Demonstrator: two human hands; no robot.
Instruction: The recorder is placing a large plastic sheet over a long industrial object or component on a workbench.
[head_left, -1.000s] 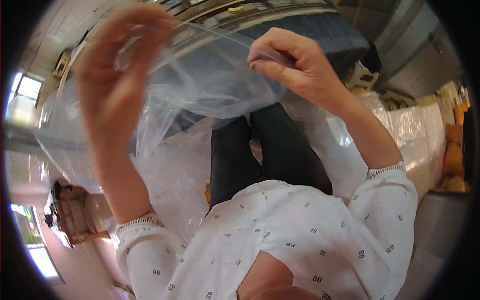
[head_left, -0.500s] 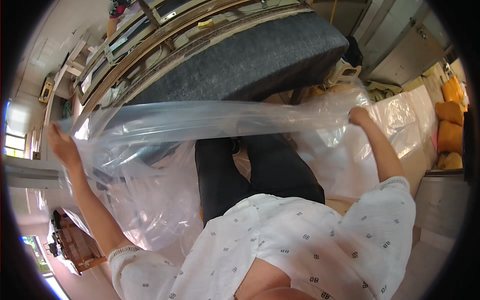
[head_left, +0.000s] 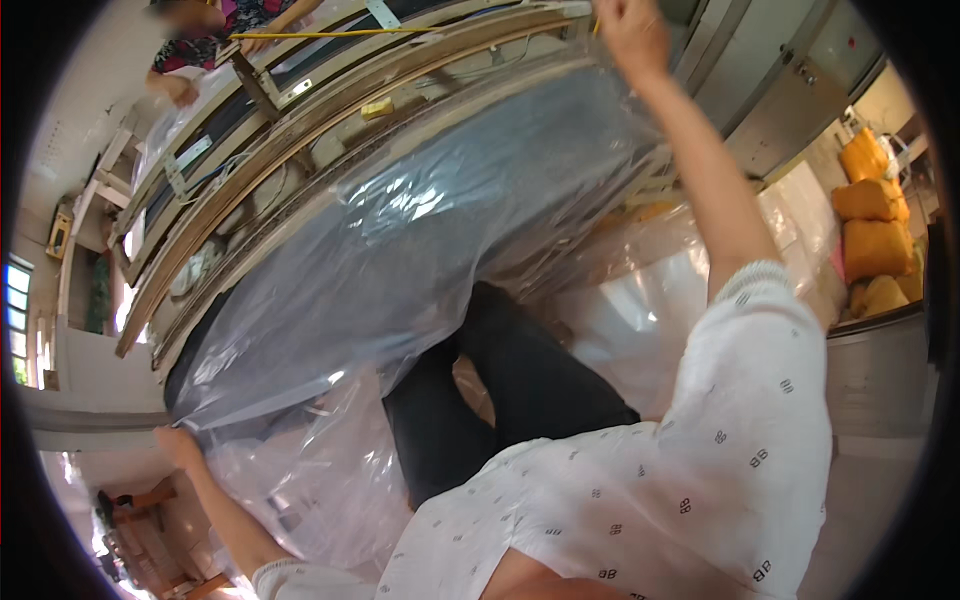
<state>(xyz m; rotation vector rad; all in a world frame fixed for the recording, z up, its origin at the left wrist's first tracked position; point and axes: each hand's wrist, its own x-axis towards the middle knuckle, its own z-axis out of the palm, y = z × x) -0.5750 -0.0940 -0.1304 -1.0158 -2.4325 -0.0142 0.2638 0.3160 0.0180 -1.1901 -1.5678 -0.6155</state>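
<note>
A clear plastic sheet point(head_left: 410, 205) is spread at a slant across a long dark grey upholstered piece point(head_left: 330, 270) with an exposed wooden frame. My left hand point(head_left: 182, 447) is closed on the sheet's corner at the lower left, beside the near end of the upholstery. Far up at the right, my right hand point(head_left: 635, 40) is raised, its fingers closed around the sheet's other end. Between the hands the plastic lies over the grey fabric, and loose folds point(head_left: 310, 450) hang down toward my legs.
Across the wooden frame point(head_left: 180, 270) another person's hand point(head_left: 178, 90) shows at the upper left, near a thin yellow strip point(head_left: 340, 34). A small yellow block point(head_left: 377, 108) rests on the frame. Orange bundles point(head_left: 875, 215) are stacked at the right. More clear plastic point(head_left: 640, 300) covers the floor.
My right hand has moved up and far, my left hand down and nearer. The bunched sheet has opened out over the grey upholstery. The other person has come further into view.
</note>
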